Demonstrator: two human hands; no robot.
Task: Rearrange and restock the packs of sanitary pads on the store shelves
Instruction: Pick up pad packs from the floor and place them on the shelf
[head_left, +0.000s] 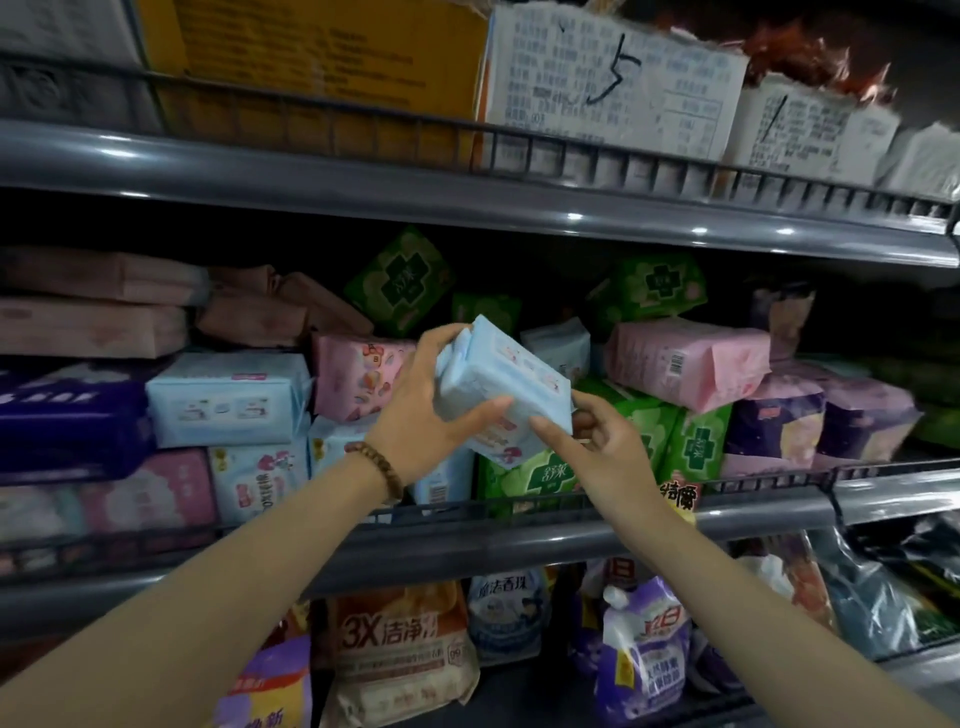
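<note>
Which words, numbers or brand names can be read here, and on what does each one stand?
"5", handwritten on the white carton; its small print is unreadable.
"3X 洁净" on the orange pouch.
"舒莱" on the green pack.
"立白" on the purple pouch.
The held light blue pack: blurred.

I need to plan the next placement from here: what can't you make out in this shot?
Head view: whether the right hand grips the light blue pack or only touches it; the pack's corner partly hides its fingers.
Head view: packs behind it, covered by the pack and the left hand.
Head view: print on the top-shelf white carton, blurred.
Head view: far-right packs, dark and smeared.
</note>
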